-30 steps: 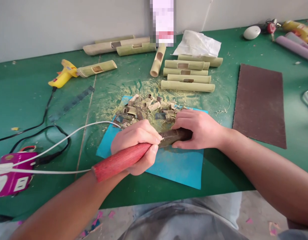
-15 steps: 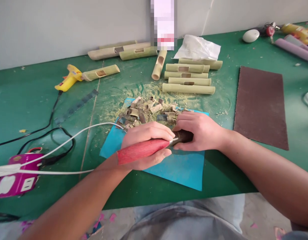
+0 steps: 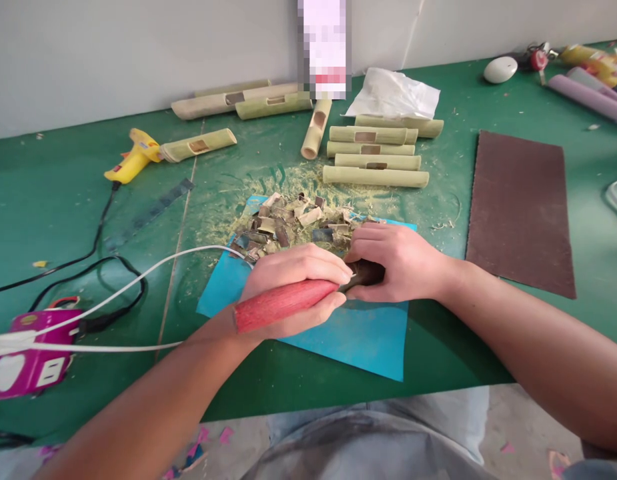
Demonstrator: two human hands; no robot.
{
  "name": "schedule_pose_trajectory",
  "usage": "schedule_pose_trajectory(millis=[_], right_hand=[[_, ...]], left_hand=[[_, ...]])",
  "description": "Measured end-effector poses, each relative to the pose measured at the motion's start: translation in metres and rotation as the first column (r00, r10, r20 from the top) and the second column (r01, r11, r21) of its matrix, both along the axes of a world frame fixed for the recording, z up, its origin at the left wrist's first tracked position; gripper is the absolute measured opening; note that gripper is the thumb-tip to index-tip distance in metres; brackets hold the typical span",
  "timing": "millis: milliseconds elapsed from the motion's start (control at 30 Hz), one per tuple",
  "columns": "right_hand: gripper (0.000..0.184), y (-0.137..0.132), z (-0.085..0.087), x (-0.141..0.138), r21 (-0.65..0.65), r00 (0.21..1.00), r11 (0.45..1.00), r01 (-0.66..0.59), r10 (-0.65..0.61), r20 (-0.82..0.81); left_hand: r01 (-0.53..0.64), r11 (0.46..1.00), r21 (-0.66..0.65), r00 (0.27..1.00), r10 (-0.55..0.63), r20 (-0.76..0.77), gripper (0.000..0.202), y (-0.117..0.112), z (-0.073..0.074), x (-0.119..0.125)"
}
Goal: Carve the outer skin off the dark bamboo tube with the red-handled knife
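Note:
My left hand (image 3: 293,277) is wrapped round the red wooden handle (image 3: 281,305) of a carving tool, its tip pointing right into a dark bamboo piece (image 3: 367,272). My right hand (image 3: 401,260) is curled over that dark piece, pressing it onto a blue sheet (image 3: 358,333) on the green table. Just behind both hands lies a heap of cut bamboo chips (image 3: 288,223) and sawdust. The tool's blade is hidden between my hands.
Several cut bamboo tubes (image 3: 375,150) lie behind the chips, more at the back wall (image 3: 238,101). A yellow glue gun (image 3: 131,157) is at the left, a magenta power strip (image 3: 25,353) with white cable lower left, brown sandpaper (image 3: 521,210) at the right, a white bag (image 3: 393,93) behind.
My left hand slid the red-handled tool to the right, further into the dark bamboo piece, so less of the piece shows. My right hand stayed on it.

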State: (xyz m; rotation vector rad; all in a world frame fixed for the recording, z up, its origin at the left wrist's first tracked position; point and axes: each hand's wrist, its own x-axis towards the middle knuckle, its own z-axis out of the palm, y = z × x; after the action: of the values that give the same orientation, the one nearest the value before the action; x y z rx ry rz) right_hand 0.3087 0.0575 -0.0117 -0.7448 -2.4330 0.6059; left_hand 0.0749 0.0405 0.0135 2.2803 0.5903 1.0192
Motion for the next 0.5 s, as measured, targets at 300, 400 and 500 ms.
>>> schedule_pose_trajectory(millis=[300,400,500], right_hand=[[0.027,0.0014,-0.0019,0.0012,0.025,1.0,1.0,0.01,-0.01,0.007],[0.027,0.0019,-0.0022,0.0016,0.02,1.0,1.0,0.005,-0.005,0.001],[0.027,0.0023,-0.0016,0.0017,0.013,1.0,1.0,0.007,-0.007,0.004]], left_hand=[[-0.131,0.985,0.116,0.989,0.121,0.089,0.013,-0.0082,-0.0009,-0.003],[-0.157,0.98,0.12,0.982,0.142,0.127,0.013,-0.0097,-0.0026,-0.0051],[-0.163,0.981,0.106,0.978,0.146,0.151,0.011,-0.0104,-0.0051,-0.0053]])
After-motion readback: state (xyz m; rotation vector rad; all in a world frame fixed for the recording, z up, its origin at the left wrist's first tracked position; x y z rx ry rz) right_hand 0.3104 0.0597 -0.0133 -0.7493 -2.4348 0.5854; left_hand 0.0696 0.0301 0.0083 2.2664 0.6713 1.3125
